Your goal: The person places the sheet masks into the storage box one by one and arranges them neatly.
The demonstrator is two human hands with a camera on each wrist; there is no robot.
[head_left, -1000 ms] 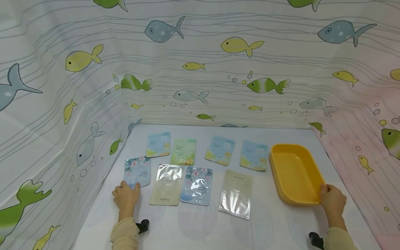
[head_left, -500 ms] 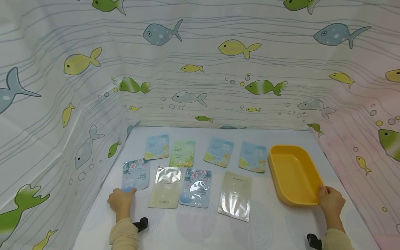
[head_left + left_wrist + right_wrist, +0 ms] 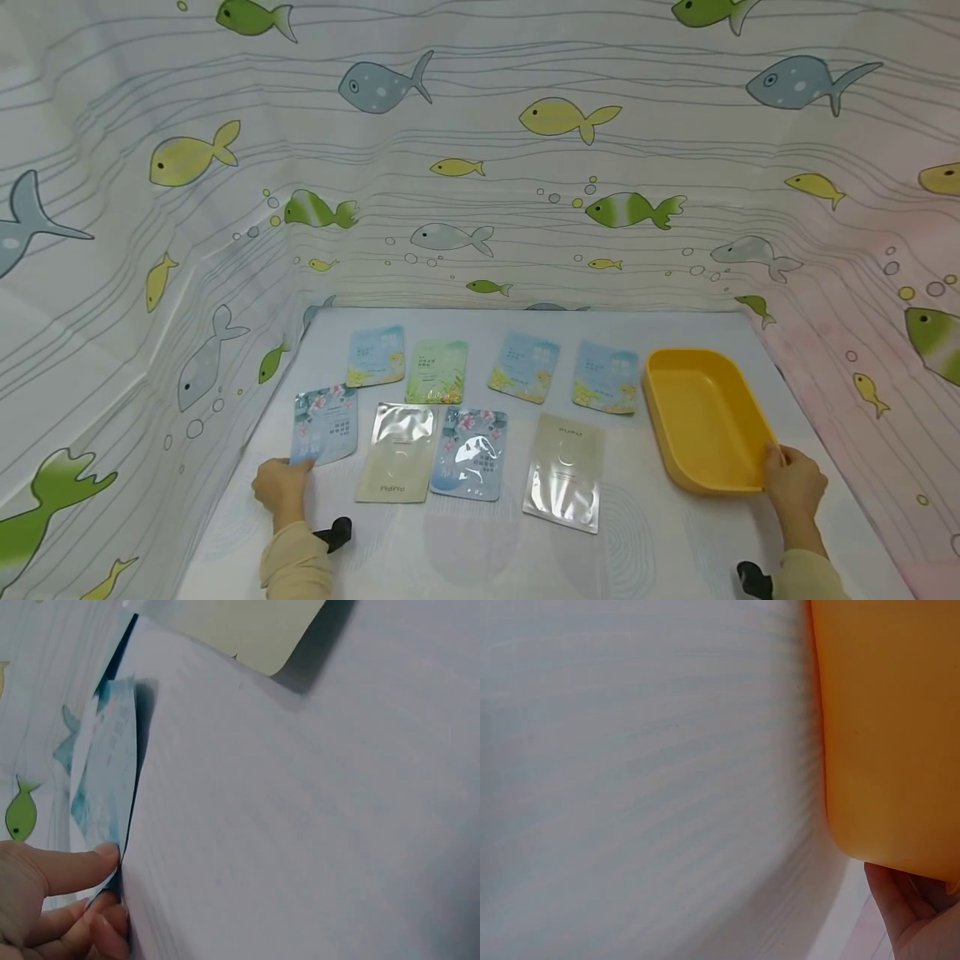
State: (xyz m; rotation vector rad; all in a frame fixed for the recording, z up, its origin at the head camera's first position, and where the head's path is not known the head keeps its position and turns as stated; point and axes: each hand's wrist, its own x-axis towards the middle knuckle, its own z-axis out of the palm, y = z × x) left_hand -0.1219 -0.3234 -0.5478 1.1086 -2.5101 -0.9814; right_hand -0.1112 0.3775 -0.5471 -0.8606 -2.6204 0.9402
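Observation:
My left hand (image 3: 281, 487) pinches the near edge of a blue floral face mask packet (image 3: 327, 421) at the table's left side. In the left wrist view the thumb (image 3: 82, 868) lies on top of that packet (image 3: 112, 769) and the other fingers are curled beneath its edge, which is lifted a little. On the right, my right hand (image 3: 797, 485) grips the near right corner of a yellow plastic tray (image 3: 663, 450). The right wrist view shows the tray's outer wall (image 3: 892, 735) with the hand (image 3: 922, 922) at its corner; some fingers are cut off there.
Several more packets lie flat between the hands: a green one (image 3: 437, 372), blue ones (image 3: 525, 367), a second floral one (image 3: 469, 454) and silver-beige ones (image 3: 564, 472). A fish-patterned curtain (image 3: 510, 192) borders the white table (image 3: 517, 558) at the back and sides.
My left hand has drawn slightly toward me and left, from reaching over the floral packet's near edge to pinching it. The right hand keeps its hold on the tray. The head view has tilted slightly.

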